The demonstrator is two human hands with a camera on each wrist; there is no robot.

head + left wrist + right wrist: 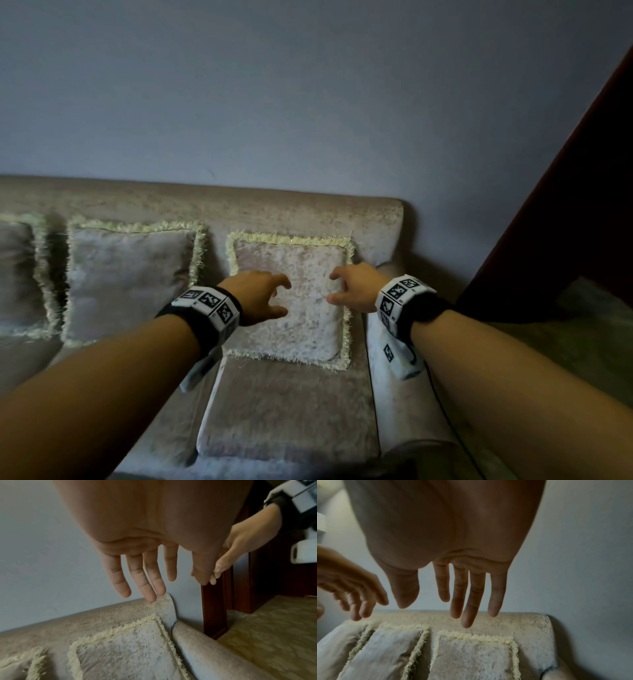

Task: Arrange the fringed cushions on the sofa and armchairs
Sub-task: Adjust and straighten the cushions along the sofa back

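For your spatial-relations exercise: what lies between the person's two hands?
In the head view, only the face of the right-end fringed cushion shows between the left hand and right hand; neither hand holds anything.

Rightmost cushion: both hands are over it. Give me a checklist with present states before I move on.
1. Left hand empty, fingers relaxed: ok.
2. Right hand empty: ok.
3. Rightmost cushion upright against the sofa backrest: ok.
4. Middle cushion propped upright: ok.
5. Far-left cushion fully placed: cannot tell, cut off by the frame.
6. Hands touching the rightmost cushion: cannot tell.
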